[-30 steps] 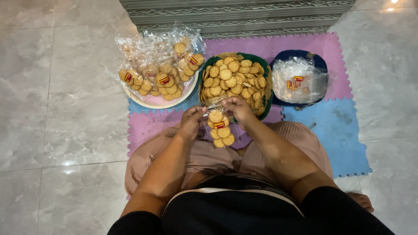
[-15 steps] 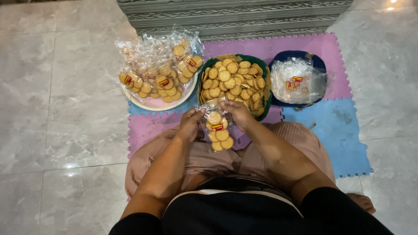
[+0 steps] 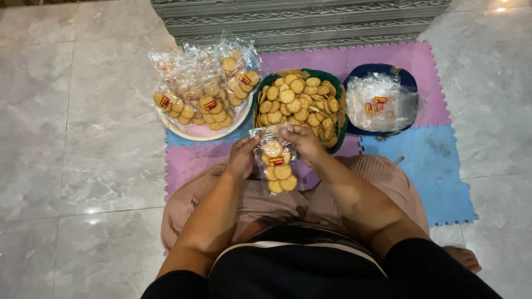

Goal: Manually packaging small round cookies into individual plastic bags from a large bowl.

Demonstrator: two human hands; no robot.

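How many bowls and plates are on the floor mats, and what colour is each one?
Round white plate piled with filled clear biscuit bags: 1
Round green bowl of loose round biscuits: 1
Round dark blue bowl of empty clear bags: 1
Total: 3

We see a grey marble-tiled floor point(image 3: 66, 127) bearing a foam puzzle mat point(image 3: 426, 160) of pink and blue tiles, with a striped grey rug point(image 3: 299, 19) just beyond it. On the mat stand 3 containers: a pale plate point(image 3: 194, 133) of bagged biscuits, a green basket point(image 3: 339, 130) of loose biscuits, and a dark blue bowl point(image 3: 407, 80) of clear bags.
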